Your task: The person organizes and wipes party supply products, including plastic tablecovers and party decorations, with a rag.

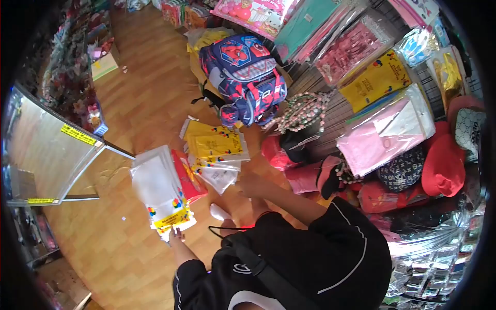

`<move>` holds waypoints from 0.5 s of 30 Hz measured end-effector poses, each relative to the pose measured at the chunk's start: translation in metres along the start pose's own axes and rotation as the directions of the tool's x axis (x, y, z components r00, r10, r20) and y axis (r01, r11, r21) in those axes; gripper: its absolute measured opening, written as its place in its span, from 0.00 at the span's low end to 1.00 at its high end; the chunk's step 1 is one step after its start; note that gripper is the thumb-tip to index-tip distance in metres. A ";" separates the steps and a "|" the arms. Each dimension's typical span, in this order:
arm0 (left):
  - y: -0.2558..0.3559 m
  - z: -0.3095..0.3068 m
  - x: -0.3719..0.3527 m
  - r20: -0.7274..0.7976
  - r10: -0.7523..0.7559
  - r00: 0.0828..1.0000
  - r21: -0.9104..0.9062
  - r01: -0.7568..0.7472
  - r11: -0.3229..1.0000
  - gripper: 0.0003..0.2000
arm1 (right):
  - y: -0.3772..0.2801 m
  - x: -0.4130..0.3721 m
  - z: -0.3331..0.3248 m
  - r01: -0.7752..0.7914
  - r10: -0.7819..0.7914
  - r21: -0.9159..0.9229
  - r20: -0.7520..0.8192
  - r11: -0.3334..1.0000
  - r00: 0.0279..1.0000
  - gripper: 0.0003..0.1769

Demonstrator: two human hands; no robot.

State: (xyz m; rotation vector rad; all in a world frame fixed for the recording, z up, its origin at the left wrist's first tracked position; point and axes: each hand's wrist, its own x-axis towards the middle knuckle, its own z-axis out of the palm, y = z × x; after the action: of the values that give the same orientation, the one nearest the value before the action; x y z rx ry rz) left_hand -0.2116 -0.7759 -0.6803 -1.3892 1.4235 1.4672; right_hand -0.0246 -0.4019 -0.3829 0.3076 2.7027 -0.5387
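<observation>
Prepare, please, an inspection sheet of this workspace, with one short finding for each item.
Surface: wood-look floor, with a small white scrap on it.
Job's things: white packets, a red packet and yellow packets, close together.
Clutter: patterned backpack beyond the packets; red cap at the right.
Hands: left hand at the near edge of the white packets; right hand near the yellow packets; grips unclear.
Cables: thin black cord by the dark clothing; whether it is a cable cannot be told.
Surroundings: pink package at the right; panel with yellow strips at the left.
</observation>
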 end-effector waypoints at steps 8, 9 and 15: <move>0.016 0.001 0.006 0.112 -0.165 0.980 0.289 0.127 0.949 0.13 | -0.006 -0.007 0.013 -0.059 0.031 0.141 0.194 0.988 0.980 0.18; 0.029 0.002 -0.039 0.159 -0.164 0.974 0.385 0.091 0.918 0.10 | -0.004 -0.007 0.013 -0.067 0.039 0.145 0.187 0.987 0.982 0.18; 0.074 0.012 -0.144 0.230 0.254 0.940 0.699 -0.341 0.628 0.06 | 0.002 -0.007 -0.014 -0.129 0.108 0.092 0.208 0.987 0.972 0.21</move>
State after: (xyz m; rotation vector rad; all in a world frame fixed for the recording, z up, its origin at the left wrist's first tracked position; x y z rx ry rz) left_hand -0.2526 -0.7486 -0.5257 -0.5618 1.9401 0.9210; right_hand -0.0221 -0.3949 -0.3688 0.4166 2.4475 -0.6413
